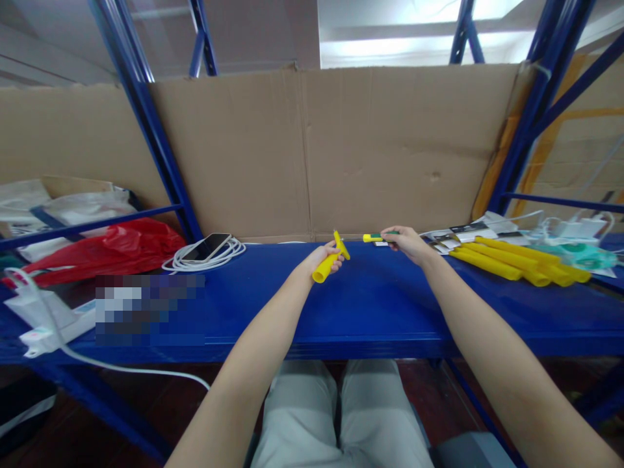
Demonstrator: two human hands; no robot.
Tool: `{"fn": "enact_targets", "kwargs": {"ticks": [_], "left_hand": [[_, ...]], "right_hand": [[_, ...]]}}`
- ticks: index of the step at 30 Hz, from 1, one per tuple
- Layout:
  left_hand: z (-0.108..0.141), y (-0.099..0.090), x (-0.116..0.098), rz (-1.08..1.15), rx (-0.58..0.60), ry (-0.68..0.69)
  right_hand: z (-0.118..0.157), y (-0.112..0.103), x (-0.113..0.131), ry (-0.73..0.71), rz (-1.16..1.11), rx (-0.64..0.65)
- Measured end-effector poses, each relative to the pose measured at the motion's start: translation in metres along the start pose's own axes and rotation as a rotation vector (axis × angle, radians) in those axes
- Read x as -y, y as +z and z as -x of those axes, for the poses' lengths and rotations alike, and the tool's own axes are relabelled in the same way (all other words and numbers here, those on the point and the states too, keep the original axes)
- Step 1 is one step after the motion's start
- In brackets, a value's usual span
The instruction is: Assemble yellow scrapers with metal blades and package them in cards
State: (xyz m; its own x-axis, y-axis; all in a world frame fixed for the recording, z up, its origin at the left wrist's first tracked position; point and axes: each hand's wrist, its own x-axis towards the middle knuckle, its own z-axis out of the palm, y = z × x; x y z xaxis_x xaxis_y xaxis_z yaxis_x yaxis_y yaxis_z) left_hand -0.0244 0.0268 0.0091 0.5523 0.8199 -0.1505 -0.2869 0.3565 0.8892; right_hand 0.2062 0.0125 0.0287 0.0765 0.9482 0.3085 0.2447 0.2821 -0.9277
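Observation:
My left hand (325, 259) is closed around a yellow plastic tube (322, 270). The tube's far end carries a wider yellow crosspiece (342, 246) with a small thin tip sticking up. To its right, above the blue table, my right hand (405, 242) grips a slim yellow-and-green tool (373, 238) by its green part, the yellow end pointing left at the tube. The tool's exact kind is too small to tell. A gap separates tool and tube. Beneath the right hand a small white item (381, 244) lies on the table, partly hidden.
Several yellow tubes (517, 260) lie at the right beside papers (480, 231) and a teal bag (580, 255). At the left are a phone (207, 247) on a coiled white cable (238, 248), a red bag (112, 250) and a power strip (58, 330). Cardboard (244, 156) walls the back.

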Motion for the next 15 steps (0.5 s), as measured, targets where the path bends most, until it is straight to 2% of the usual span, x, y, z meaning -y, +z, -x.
{"fn": "enact_targets", "kwargs": {"ticks": [15], "left_hand": [[0.0005,0.0014,-0.0011,-0.01,0.023,-0.01]], "right_hand": [[-0.0009,-0.0004,-0.0029,-0.011,0.088,0.008]]}}
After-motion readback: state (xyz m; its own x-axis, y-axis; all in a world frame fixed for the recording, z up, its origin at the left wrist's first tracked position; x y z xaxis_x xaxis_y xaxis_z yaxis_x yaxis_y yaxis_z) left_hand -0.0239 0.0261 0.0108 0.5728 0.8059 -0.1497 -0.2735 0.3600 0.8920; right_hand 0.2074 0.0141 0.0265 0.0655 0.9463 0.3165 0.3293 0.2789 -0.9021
